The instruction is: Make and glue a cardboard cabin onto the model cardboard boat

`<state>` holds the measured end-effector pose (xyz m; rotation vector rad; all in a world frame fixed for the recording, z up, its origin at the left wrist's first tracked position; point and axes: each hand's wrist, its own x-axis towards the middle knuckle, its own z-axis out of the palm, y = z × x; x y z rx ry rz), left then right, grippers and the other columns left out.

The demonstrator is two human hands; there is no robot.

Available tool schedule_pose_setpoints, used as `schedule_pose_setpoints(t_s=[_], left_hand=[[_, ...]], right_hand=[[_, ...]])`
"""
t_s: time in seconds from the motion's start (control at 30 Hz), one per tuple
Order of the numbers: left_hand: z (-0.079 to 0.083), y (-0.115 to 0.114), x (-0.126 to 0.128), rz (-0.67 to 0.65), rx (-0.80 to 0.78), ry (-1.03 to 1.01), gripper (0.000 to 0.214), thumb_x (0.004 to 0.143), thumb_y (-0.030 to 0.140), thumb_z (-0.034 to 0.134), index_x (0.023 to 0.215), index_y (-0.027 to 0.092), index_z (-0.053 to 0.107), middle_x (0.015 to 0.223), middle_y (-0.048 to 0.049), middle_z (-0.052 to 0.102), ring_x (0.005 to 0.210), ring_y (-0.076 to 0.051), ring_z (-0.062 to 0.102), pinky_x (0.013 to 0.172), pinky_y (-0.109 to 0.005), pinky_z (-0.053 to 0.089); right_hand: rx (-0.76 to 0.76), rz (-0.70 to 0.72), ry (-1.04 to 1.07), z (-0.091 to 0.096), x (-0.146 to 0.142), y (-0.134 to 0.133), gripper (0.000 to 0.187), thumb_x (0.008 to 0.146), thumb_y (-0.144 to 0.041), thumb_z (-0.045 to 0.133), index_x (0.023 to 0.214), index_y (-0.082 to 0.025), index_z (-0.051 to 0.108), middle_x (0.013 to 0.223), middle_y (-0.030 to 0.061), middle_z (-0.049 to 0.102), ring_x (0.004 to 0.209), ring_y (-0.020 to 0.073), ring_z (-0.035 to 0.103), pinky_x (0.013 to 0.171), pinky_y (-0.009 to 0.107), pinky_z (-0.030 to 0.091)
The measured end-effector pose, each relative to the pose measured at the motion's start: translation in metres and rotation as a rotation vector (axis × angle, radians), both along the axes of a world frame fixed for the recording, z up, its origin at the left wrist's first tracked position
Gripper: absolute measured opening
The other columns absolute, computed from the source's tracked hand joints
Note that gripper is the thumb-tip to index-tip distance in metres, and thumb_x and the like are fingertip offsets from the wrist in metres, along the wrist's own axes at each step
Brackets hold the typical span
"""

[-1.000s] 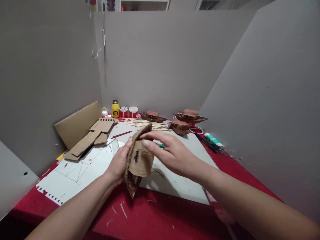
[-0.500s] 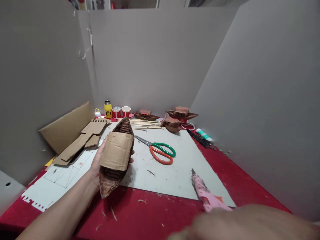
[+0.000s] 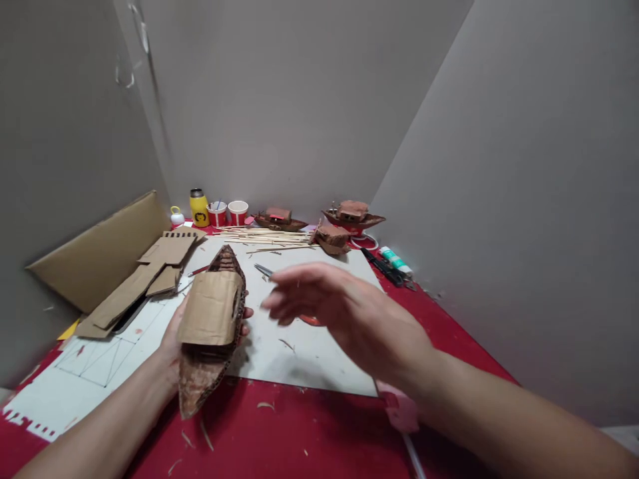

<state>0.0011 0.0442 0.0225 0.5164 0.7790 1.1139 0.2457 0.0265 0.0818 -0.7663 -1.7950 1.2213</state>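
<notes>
My left hand [image 3: 172,339] is wrapped round a model boat [image 3: 204,379] from below, fingertips showing at its right side. The boat has a brown hull with dark ribs inside and a curved tan cardboard roof [image 3: 210,309] over its middle. To the right of the boat, my right hand [image 3: 329,303] hangs in the air with its fingers stretched out and nothing in them. Beneath it lie scissors [image 3: 263,270], mostly hidden; only the blade tips and a bit of orange handle show. A pink glue gun [image 3: 401,407], partly covered by my right forearm, rests near the table's front.
Cardboard pieces [image 3: 120,296] and a drawn sheet [image 3: 94,362] lie at left. At the back stand a yellow bottle [image 3: 198,209], red-and-white cups [image 3: 238,213], thin wooden sticks [image 3: 269,237] and other model boats [image 3: 354,216]. A glue stick [image 3: 396,259] lies at right; grey panels surround the table.
My right hand has come up from the lower right corner to beside the boat, now covering most of the scissors. The view has tilted down and shifted right; my left hand still holds the boat.
</notes>
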Motion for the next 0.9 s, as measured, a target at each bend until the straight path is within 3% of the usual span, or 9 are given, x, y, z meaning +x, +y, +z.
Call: schedule_pose_setpoints(t_s=[0.07, 0.17, 0.37, 0.5, 0.67, 0.9], left_hand=[[0.002, 0.001, 0.000, -0.089, -0.064, -0.040, 0.051, 0.095, 0.045, 0.037, 0.106, 0.007, 0.069, 0.086, -0.0199, 0.077, 0.064, -0.027, 0.074, 0.059, -0.037, 0.058], [0.001, 0.003, 0.000, -0.159, -0.119, -0.152, 0.052, 0.095, 0.046, 0.036, 0.107, 0.007, 0.069, 0.085, -0.0199, 0.077, 0.066, -0.028, 0.074, 0.060, -0.036, 0.059], [-0.005, 0.004, 0.004, -0.033, -0.132, -0.200, 0.057, 0.096, 0.052, 0.037, 0.098, 0.007, 0.071, 0.081, -0.0172, 0.077, 0.067, -0.026, 0.074, 0.066, -0.036, 0.059], [0.000, 0.004, 0.008, 0.128, -0.163, -0.138, 0.057, 0.095, 0.054, 0.037, 0.095, 0.008, 0.071, 0.077, -0.0145, 0.076, 0.065, -0.025, 0.072, 0.064, -0.036, 0.058], [0.006, 0.003, 0.011, 0.234, -0.162, -0.122, 0.057, 0.094, 0.058, 0.038, 0.091, 0.011, 0.070, 0.075, -0.0115, 0.075, 0.064, -0.025, 0.071, 0.066, -0.040, 0.059], [0.008, 0.002, 0.011, 0.384, -0.068, -0.071, 0.044, 0.096, 0.047, 0.043, 0.096, 0.012, 0.069, 0.077, -0.0079, 0.076, 0.067, -0.022, 0.072, 0.072, -0.036, 0.059]], right_hand=[[-0.097, -0.047, 0.027, 0.002, -0.011, 0.030, 0.037, 0.091, -0.050, 0.054, 0.116, -0.024, 0.061, 0.116, 0.0087, 0.064, 0.098, 0.0202, 0.063, 0.081, 0.035, 0.052], [-0.202, -0.070, -0.055, -0.011, -0.020, 0.052, 0.038, 0.088, -0.043, 0.060, 0.119, -0.021, 0.056, 0.117, 0.0103, 0.062, 0.095, 0.0177, 0.061, 0.076, 0.033, 0.051], [-0.250, 0.055, -0.148, -0.040, -0.032, 0.042, 0.083, 0.078, -0.042, 0.071, 0.146, -0.019, 0.030, 0.128, 0.0154, 0.054, 0.096, 0.0179, 0.058, 0.076, 0.033, 0.052], [-0.246, 0.074, -0.243, -0.049, -0.045, 0.029, 0.090, 0.076, -0.042, 0.072, 0.149, -0.016, 0.027, 0.127, 0.0141, 0.055, 0.093, 0.0174, 0.058, 0.082, 0.035, 0.052], [-0.303, 0.064, -0.248, -0.055, -0.059, 0.020, 0.085, 0.078, -0.041, 0.068, 0.148, -0.010, 0.030, 0.101, 0.0060, 0.060, 0.076, 0.0150, 0.057, 0.068, 0.031, 0.048], [-0.436, 0.081, -0.116, -0.053, -0.077, 0.016, 0.065, 0.076, -0.031, 0.068, 0.135, -0.013, 0.045, 0.064, -0.0088, 0.046, 0.056, 0.0108, 0.046, 0.051, 0.024, 0.038]])
